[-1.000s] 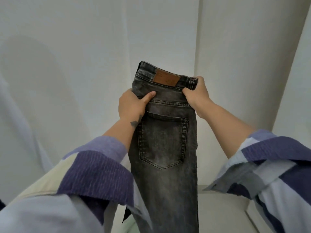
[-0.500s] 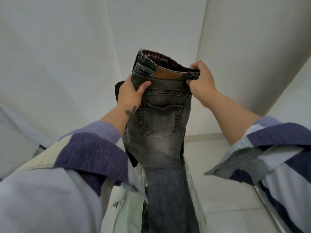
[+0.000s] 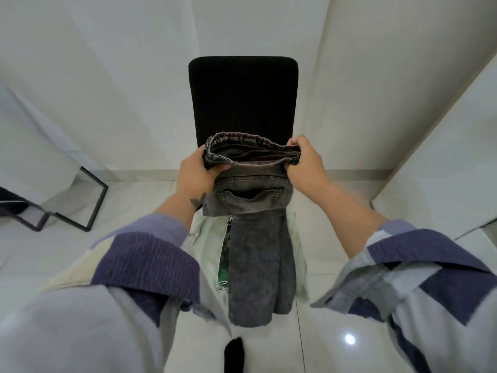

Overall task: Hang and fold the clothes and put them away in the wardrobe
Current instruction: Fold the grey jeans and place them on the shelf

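Both hands clamped on the waistband: left hand (image 3: 197, 170) at one end, right hand (image 3: 305, 160) at the other, w/ the grey jeans (image 3: 258, 254) hanging doubled lengthwise, legs draped down over a pale green garment (image 3: 208, 254) on the black chair (image 3: 243, 98). Looks like mid-fold; next prob. needs hems brought up to waist. Chair back stands close behind, black metal frame (image 3: 88, 200) off left, wardrobe not identifiable.

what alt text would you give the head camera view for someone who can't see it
Two bare hands, left hand and right hand, hold dark grey jeans by the waistband, legs hanging down over a pale green garment lying on a black chair. White walls and a glossy tiled floor surround the chair.
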